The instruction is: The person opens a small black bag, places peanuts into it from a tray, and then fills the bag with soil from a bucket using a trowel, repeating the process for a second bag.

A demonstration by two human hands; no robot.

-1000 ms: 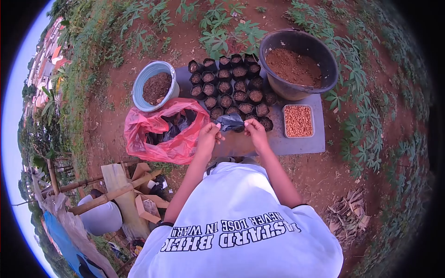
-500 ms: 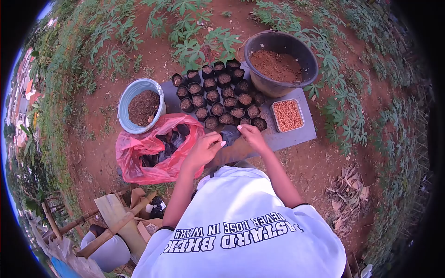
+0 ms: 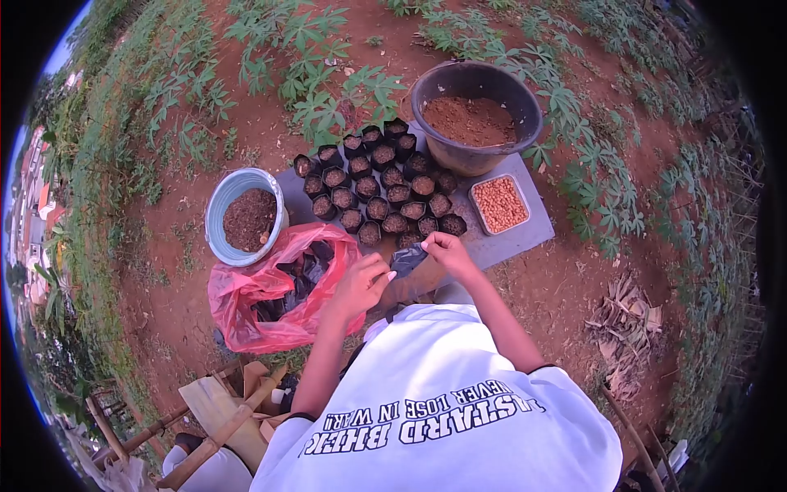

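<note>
Between my hands is an unfilled black plastic seedling bag (image 3: 407,260), held over the near edge of the grey table (image 3: 516,239). My right hand (image 3: 448,252) pinches its upper right corner between thumb and fingertips. At the bag's lower left side, my left hand (image 3: 361,284) closes on the edge with curled fingers. Just beyond stand rows of black seedling bags (image 3: 377,208) filled with brown soil. Left of my left hand lies an open red plastic bag (image 3: 232,314) with more black plastic bags inside.
A light blue bucket (image 3: 215,215) of dark soil stands at left. At the back right is a large black tub (image 3: 471,160) of reddish soil, with a clear container of tan pellets (image 3: 500,204) before it. Leafy plants (image 3: 311,57) grow beyond; a person sits at lower left.
The view has shifted, so the table sits lower in it. The black bag between my hands now tilts more, its right corner raised; both hands keep their grip.
</note>
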